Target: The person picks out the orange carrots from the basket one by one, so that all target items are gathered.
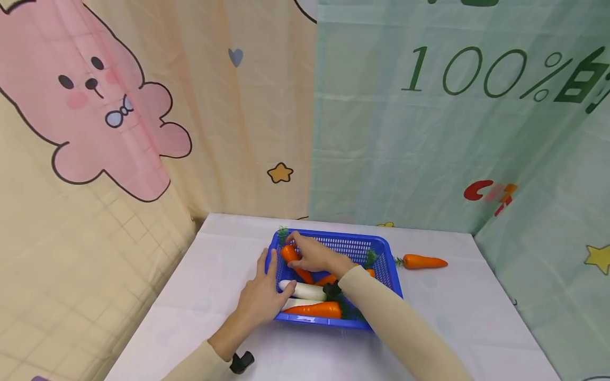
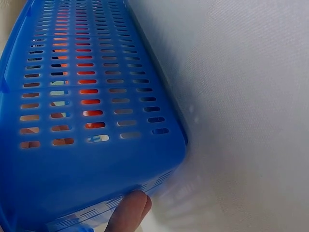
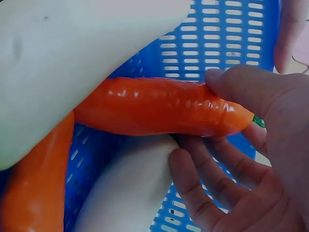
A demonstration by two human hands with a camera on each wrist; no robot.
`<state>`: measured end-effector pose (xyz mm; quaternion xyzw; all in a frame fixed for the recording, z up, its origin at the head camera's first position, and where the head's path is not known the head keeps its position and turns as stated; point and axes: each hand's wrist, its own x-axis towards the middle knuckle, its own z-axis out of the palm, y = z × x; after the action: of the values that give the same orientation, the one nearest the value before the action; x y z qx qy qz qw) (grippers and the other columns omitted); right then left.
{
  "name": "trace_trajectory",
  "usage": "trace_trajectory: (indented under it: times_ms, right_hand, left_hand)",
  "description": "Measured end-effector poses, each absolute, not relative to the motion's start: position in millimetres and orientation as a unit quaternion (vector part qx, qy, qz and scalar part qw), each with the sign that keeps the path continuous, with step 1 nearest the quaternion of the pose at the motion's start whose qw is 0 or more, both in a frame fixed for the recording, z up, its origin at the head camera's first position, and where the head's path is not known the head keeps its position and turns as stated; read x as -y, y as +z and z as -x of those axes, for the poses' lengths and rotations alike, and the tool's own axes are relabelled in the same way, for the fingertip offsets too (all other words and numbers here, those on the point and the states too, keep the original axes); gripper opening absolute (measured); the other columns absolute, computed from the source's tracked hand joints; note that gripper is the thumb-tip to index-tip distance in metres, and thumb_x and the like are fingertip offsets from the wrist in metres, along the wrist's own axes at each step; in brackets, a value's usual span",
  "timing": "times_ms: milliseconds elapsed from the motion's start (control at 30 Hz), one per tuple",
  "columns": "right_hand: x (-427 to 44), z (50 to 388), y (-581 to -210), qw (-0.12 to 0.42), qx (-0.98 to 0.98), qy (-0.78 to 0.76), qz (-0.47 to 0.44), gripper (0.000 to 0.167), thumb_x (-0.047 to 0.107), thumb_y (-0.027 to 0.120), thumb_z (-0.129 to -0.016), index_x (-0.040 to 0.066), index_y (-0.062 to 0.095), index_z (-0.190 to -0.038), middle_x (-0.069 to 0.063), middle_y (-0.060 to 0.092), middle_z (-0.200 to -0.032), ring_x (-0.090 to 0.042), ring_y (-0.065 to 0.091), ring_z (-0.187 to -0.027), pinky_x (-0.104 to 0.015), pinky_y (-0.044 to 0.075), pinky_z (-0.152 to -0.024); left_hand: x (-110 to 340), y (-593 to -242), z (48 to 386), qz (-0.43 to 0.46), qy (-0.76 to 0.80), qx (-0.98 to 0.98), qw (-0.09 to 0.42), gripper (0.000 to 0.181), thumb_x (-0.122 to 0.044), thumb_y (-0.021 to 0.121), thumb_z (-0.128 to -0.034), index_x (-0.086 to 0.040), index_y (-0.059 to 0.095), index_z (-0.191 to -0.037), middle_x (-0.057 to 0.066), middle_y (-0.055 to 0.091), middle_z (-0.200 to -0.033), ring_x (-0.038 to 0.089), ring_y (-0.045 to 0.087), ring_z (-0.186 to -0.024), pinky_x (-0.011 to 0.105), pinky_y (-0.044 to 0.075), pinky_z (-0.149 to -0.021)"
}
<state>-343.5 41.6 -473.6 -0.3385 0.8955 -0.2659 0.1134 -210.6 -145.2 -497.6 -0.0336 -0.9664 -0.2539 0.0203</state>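
Observation:
My right hand [image 1: 312, 254] reaches into a blue slotted basket [image 1: 333, 324] and pinches a carrot [image 1: 288, 254] near its leafy end, at the far left corner. In the right wrist view, the thumb is on one side of that carrot [image 3: 159, 106] and fingers on the other; a white radish [image 3: 130, 193] lies beside it. My left hand [image 1: 264, 293] holds the basket's left wall, thumb over the rim and fingers outside; a fingertip touches the wall in the left wrist view. White radishes [image 1: 305, 291] and a front carrot [image 1: 316, 310] also lie inside.
Another carrot [image 1: 424, 261] lies on the white-covered table [image 1: 443, 317], right of the basket. Printed curtains [image 1: 248, 132] hang behind and at both sides. A small black device [image 1: 242, 362] is at my left wrist.

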Motion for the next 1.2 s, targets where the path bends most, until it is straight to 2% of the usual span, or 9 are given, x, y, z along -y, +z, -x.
trace_trajectory:
  times_ms: [167,433,600,833,1200]
  right_hand:
    - [-40,345,-469,0.095,-0.903,-0.253,0.335,0.059,0.02,0.087,-0.107,0.012,0.053,-0.154,-0.017,0.075,-0.143,-0.028,0.076,-0.122,-0.049,0.066,-0.117]
    - [-49,342,-454,0.07,-0.894,-0.285,0.338,0.058,0.019,0.085,-0.108,0.012,0.053,-0.156,-0.019,0.073,-0.15,-0.031,0.077,-0.122,-0.05,0.068,-0.114]
    - [-61,338,-450,0.055,-0.89,-0.303,0.336,0.059,0.02,0.084,-0.109,0.014,0.053,-0.158,-0.018,0.073,-0.153,-0.031,0.077,-0.127,-0.05,0.069,-0.112]
    - [-82,330,-440,0.04,-0.886,-0.313,0.339,0.062,0.013,0.085,-0.107,0.014,0.054,-0.16,-0.019,0.072,-0.155,-0.034,0.078,-0.128,-0.05,0.071,-0.106]
    - [-118,312,-425,0.018,-0.899,-0.264,0.349,0.059,0.017,0.081,-0.11,0.018,0.058,-0.164,-0.015,0.07,-0.16,-0.036,0.073,-0.142,-0.056,0.065,-0.119]
  left_hand:
    - [144,-492,213,0.036,-0.252,0.967,0.026,0.106,-0.059,0.07,-0.1102,-0.007,0.019,-0.187,0.024,0.013,-0.196,0.034,0.068,-0.074,0.039,0.061,-0.066]
    - [143,-490,215,0.037,-0.243,0.969,0.029,0.105,-0.059,0.071,-0.1103,-0.005,0.021,-0.186,0.025,0.015,-0.195,0.043,0.075,-0.086,0.049,0.068,-0.077]
    - [143,-494,215,0.035,-0.239,0.97,0.022,0.106,-0.058,0.071,-0.1101,-0.006,0.02,-0.187,0.024,0.014,-0.195,0.04,0.075,-0.085,0.047,0.068,-0.076]
    - [143,-496,211,0.031,-0.245,0.969,0.019,0.106,-0.058,0.072,-0.11,-0.008,0.019,-0.187,0.023,0.013,-0.196,0.038,0.074,-0.085,0.046,0.069,-0.076]
    - [144,-496,208,0.032,-0.238,0.97,0.022,0.106,-0.059,0.071,-0.1103,-0.008,0.018,-0.188,0.024,0.012,-0.196,0.037,0.074,-0.085,0.046,0.07,-0.077]
